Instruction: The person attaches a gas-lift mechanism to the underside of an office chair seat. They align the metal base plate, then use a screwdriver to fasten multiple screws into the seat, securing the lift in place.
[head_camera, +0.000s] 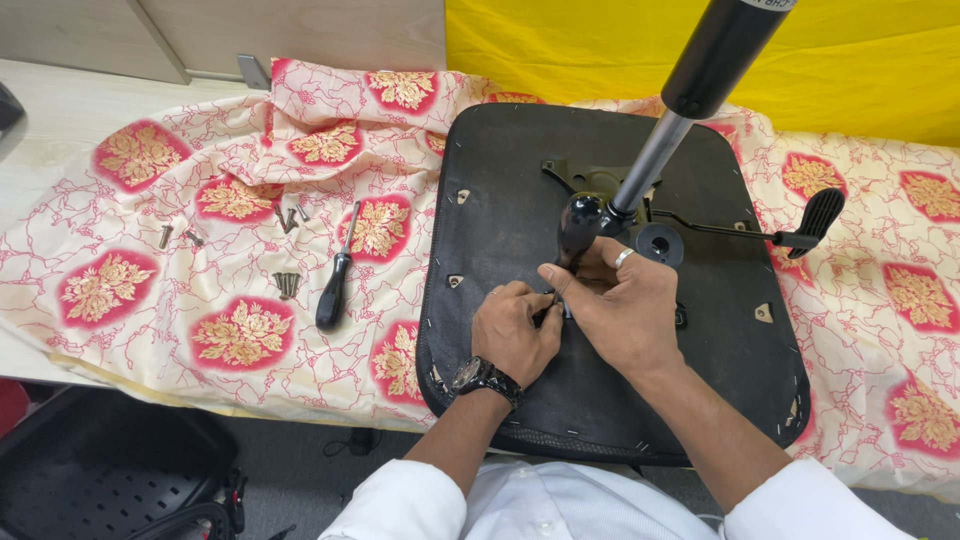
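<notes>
An upturned black chair seat lies on a patterned cloth. Its metal mechanism plate carries an upright gas lift cylinder and a lever with a black paddle handle. My right hand wraps the black handle of a screwdriver standing tip-down on the seat. My left hand, with a wristwatch, pinches at the tool's tip; what sits under the fingers is hidden.
A second black-handled screwdriver lies on the cream and red cloth left of the seat, with several loose bolts around it. A yellow sheet hangs behind. A black plastic chair part sits on the floor.
</notes>
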